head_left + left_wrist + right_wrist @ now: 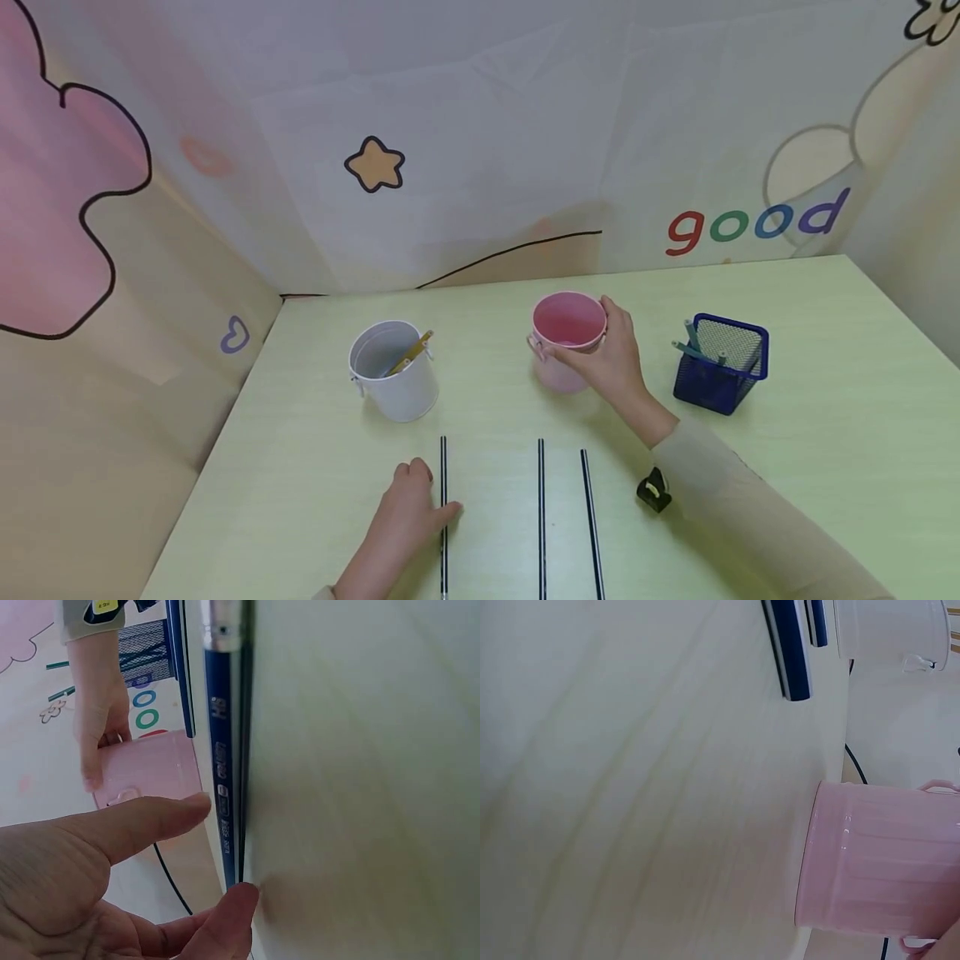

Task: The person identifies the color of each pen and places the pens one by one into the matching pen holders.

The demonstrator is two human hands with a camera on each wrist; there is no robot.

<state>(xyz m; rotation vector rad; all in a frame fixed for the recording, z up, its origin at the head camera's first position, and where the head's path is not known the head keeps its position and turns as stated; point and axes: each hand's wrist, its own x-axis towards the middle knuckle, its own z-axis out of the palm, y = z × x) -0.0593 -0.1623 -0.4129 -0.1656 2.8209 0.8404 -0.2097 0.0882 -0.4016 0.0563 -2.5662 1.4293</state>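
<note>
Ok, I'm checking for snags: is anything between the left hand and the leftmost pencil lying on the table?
Nothing visible: the left hand is right at the leftmost pencil, its thumb across it. The middle pencil lies apart, to the right.

Past the far edge of the desk point(840, 417) I see a creased backdrop point(487, 108) with an orange star point(375, 164) and, near the right corner, coloured letters point(759, 222)

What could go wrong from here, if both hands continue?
The left hand straddles the leftmost dark pencil without a clear pinch, so the pencil might slip or roll. The right hand grips the pink bucket near its rim; an uneven pull could tip it.
</note>
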